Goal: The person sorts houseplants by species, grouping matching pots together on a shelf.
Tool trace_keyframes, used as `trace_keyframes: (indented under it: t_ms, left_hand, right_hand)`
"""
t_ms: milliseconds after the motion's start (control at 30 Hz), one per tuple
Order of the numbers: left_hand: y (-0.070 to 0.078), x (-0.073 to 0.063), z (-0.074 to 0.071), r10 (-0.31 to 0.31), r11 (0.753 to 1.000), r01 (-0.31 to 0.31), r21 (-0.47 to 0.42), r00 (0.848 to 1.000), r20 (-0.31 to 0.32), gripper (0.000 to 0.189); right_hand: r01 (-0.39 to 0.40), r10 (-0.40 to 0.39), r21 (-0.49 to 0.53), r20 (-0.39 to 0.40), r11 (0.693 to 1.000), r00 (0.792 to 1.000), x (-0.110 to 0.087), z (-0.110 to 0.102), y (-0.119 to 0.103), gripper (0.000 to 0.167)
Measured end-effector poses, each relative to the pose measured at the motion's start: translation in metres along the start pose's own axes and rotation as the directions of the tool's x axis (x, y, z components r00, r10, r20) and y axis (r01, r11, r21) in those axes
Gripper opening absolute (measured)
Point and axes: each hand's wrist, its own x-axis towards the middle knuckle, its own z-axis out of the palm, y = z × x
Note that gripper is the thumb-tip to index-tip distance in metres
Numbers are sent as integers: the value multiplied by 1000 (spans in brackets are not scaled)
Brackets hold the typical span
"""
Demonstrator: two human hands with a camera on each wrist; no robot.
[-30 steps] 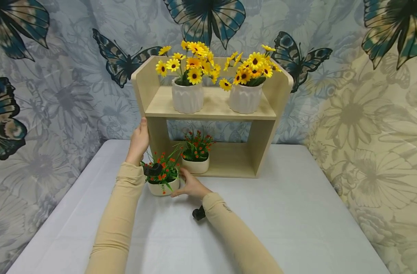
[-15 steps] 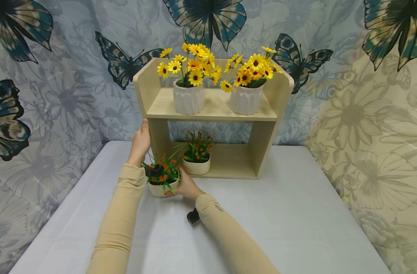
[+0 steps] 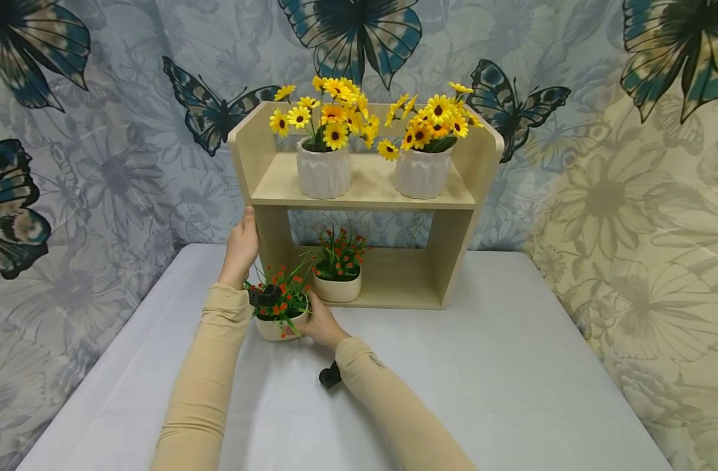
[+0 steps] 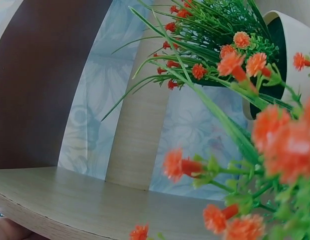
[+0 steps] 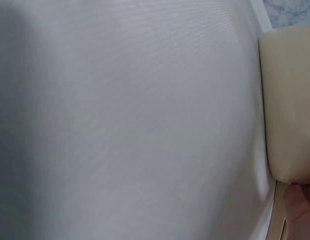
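Observation:
In the head view my right hand (image 3: 323, 325) grips a cream flowerpot (image 3: 271, 329) from its right side. The pot stands at the shelf's front left and holds grass with small orange-red flowers (image 3: 285, 297). In the right wrist view a finger touches the lower edge of this pot (image 5: 290, 105). My left hand (image 3: 239, 248) rests against the outer left side of a two-tier wooden shelf (image 3: 364, 201); most of its fingers are hidden. A second cream pot (image 3: 338, 289) of red flowers stands on the bottom tier, just right of the first. Close-up flowers (image 4: 290, 145) fill the left wrist view's right.
Two white pots of yellow flowers, one left (image 3: 324, 173) and one right (image 3: 423, 173), stand on the upper tier. A white cloth covers the table (image 3: 512, 366). Behind hangs a butterfly-printed backdrop (image 3: 117, 170). A black wrist camera (image 3: 265, 296) overlaps the front flowers.
My right hand has moved slightly left and closed on the front pot. The left hand stays at the shelf's side. Both pots of red flowers stand about where they were.

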Motion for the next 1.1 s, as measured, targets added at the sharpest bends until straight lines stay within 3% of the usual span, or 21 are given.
trace_keyframes:
  t_ms: [367, 667, 867, 1100]
  left_hand:
    - [-1, 1, -2, 28, 1000, -28, 8, 1000, 9, 83]
    - [-3, 2, 0, 22, 1000, -22, 20, 1000, -15, 82]
    - [-2, 1, -1, 15, 1000, -14, 20, 999, -33, 81]
    - [-2, 3, 1, 16, 1000, -15, 13, 999, -52, 79]
  right_hand:
    - [-29, 28, 28, 30, 999, 999, -14, -11, 4, 83]
    - [16, -17, 19, 67, 1000, 998, -30, -24, 8, 81]
    - [31, -33, 20, 132, 999, 991, -41, -45, 8, 81]
    - [6, -9, 28, 140, 1000, 990, -64, -75, 3, 83]
